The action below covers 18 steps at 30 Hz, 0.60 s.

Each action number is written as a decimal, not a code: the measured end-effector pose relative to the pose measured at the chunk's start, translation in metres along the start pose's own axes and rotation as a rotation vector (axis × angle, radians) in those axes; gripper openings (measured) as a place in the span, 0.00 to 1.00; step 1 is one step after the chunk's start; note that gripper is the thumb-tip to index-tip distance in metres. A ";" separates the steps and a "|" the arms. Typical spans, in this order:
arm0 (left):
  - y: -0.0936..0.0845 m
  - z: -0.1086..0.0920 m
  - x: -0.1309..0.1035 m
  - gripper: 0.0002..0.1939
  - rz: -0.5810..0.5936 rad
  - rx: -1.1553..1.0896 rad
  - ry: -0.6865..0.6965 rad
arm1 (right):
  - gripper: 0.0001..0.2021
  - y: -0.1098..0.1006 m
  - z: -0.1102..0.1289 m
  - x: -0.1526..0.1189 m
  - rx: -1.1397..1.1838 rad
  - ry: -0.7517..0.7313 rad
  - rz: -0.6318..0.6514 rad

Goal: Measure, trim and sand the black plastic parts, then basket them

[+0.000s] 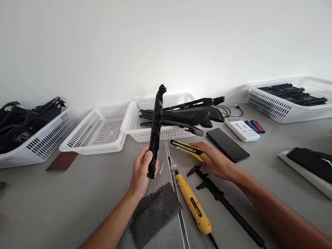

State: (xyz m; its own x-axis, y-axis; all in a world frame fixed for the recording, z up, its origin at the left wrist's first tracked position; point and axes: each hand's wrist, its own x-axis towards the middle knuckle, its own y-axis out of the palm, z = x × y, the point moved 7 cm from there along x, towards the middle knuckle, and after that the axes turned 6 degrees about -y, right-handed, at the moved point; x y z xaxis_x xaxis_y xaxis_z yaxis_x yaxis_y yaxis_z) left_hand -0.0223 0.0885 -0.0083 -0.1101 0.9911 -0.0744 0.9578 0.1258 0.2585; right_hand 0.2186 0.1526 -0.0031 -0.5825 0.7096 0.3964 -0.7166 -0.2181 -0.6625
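My left hand (142, 169) is closed around the lower end of a long, narrow black plastic part (156, 127), held upright above the table. In my right hand (209, 158) is a yellow and black utility knife (187, 148), its tip pointing left toward the part but apart from it. Below the right hand lies a black caliper (220, 198). A yellow corded rotary tool (193, 205) rests between my two arms. Beside my left wrist lie dark grey abrasive sheets (157, 215). Part of a small hex key (161, 167) shows behind the left hand.
White baskets (93, 149) line the wall; the middle one (141, 137) holds black trim pieces (184, 116), and others hold dark parts at far left and right. A phone (228, 145), a white box (242, 130), a cable and a black-and-white item (317, 168) lie to the right.
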 end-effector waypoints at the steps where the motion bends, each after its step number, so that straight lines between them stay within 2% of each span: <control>1: -0.001 0.000 0.001 0.21 -0.003 0.001 0.009 | 0.27 0.001 -0.003 0.000 -0.020 -0.016 -0.005; 6: -0.007 0.006 0.004 0.22 -0.037 0.031 0.001 | 0.27 0.004 -0.016 -0.001 -0.058 -0.013 -0.023; 10: -0.008 0.000 0.002 0.20 -0.053 0.146 0.028 | 0.24 -0.003 -0.014 0.000 -0.169 0.022 -0.073; 12: -0.002 -0.004 -0.001 0.19 0.001 0.230 0.069 | 0.20 -0.008 -0.003 0.001 -0.192 0.019 -0.116; 14: 0.008 -0.004 -0.005 0.18 0.119 0.304 0.075 | 0.17 -0.011 0.012 0.002 -0.131 0.000 -0.143; 16: 0.017 0.000 -0.009 0.18 0.245 0.334 0.066 | 0.16 -0.009 0.026 0.003 -0.028 -0.022 -0.131; 18: 0.018 -0.001 -0.010 0.21 0.282 0.320 0.105 | 0.17 -0.005 0.036 0.002 0.048 -0.042 -0.086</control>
State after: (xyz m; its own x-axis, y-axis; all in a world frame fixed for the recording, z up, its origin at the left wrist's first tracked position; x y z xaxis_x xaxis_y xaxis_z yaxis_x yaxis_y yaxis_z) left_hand -0.0043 0.0807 -0.0022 0.1571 0.9858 0.0588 0.9864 -0.1537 -0.0584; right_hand 0.2067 0.1311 0.0240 -0.5330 0.6987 0.4772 -0.7816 -0.1904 -0.5941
